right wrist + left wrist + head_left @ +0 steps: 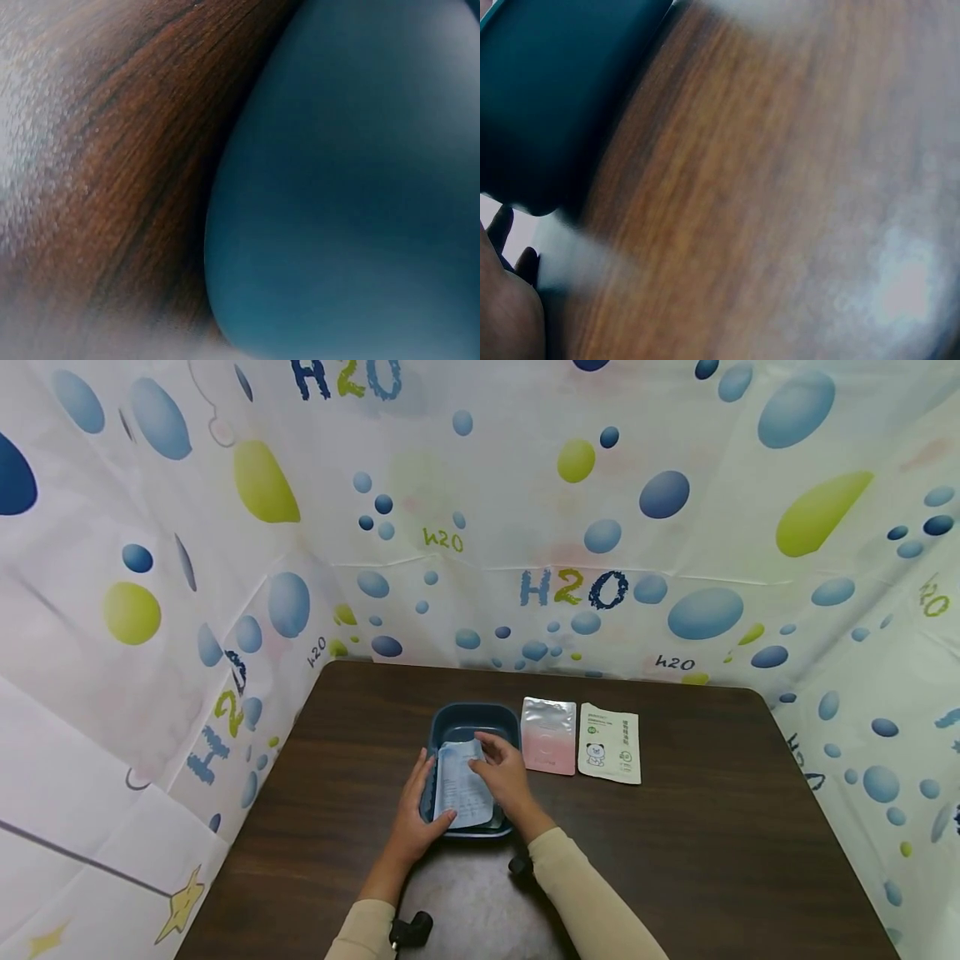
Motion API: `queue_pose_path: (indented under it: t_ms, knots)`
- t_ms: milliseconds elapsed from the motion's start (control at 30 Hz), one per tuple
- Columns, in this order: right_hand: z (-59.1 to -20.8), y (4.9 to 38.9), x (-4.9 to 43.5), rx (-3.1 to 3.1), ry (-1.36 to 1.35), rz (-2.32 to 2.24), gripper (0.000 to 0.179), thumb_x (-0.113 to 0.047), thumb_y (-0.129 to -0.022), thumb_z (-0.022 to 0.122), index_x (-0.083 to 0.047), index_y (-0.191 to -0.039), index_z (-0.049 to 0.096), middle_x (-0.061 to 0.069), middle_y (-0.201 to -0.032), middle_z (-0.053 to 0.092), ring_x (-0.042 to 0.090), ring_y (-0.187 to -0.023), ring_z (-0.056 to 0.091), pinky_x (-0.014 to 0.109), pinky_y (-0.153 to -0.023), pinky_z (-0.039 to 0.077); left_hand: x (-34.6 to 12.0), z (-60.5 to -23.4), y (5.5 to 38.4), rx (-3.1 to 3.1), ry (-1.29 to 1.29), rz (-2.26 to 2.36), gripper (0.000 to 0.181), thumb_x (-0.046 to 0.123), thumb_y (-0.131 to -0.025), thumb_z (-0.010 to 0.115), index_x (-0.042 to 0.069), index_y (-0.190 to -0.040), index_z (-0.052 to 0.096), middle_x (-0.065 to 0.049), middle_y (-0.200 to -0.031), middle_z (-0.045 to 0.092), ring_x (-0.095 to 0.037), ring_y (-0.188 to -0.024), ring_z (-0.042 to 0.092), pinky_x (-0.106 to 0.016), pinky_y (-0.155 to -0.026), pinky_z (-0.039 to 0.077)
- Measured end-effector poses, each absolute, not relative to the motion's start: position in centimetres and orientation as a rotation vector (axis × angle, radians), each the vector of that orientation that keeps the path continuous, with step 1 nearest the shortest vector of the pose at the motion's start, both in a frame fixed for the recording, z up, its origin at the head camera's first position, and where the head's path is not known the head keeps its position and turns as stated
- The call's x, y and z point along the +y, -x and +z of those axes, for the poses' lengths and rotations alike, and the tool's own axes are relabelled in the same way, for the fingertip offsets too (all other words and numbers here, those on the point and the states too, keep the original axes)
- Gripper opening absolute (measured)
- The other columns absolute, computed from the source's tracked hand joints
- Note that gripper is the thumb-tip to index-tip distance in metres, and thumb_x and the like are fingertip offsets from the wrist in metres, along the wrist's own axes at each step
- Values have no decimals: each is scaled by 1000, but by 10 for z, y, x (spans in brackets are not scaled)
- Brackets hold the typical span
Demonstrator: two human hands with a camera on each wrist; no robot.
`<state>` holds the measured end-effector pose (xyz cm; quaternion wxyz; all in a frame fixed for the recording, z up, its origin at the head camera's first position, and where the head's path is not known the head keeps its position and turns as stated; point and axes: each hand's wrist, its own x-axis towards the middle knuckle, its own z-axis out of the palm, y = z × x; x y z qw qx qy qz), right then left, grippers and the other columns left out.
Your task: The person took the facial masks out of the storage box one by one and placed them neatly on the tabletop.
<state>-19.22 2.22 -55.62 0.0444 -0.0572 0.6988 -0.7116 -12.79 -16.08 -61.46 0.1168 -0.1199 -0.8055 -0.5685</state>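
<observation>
A dark blue rectangular tray point(474, 713) stands on the table, with a light blue flat packet point(459, 789) covered in small print lying in it. My right hand point(508, 779) reaches over the tray's right side and pinches the packet near its upper right edge. On the other side, my left hand point(420, 817) lies along the tray's left rim, fingers stretched out and thumb at the packet's lower left corner. The left wrist view has part of that hand point(510, 311) below the tray's side point(562, 97). Only the tray's outer wall point(345, 187) and the table fill the right wrist view.
Right of the tray lie a silver-and-pink sachet point(548, 739) and a cream sachet point(610, 745) with a bear drawing. All stand on a dark wooden table point(712, 827). White curtains point(510, 510) with blue and green spots surround its back and sides.
</observation>
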Motion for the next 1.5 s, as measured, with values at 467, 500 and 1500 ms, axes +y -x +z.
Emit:
queue_pose_path:
  t_ms: [467,500,1500]
  knots:
    - [-554,191,24,2153,263,-2102,48,-1,-93,68,5,-140,56,24,-150,53,43,-142,48,56,-116,38,-162,-615,129,-2324,382,-1667,92,18,-78,79,0,-157,34,-16,-171,19,-39,-154,22,-76,-113,21]
    - [-553,190,24,2155,264,-2094,48,-1,-93,67,5,-140,56,24,-150,52,43,-142,48,54,-115,40,-162,-615,129,-2325,381,-1663,92,18,-78,79,-1,-157,34,-17,-171,19,-41,-154,22,-76,-113,21]
    - [-550,189,28,2120,279,-1963,68,-15,-99,64,-9,-160,34,22,-151,52,37,-117,68,45,-88,60,-162,-616,130,-2354,366,-1638,94,21,-77,80,0,-157,34,-15,-171,19,-46,-153,24,-77,-113,21]
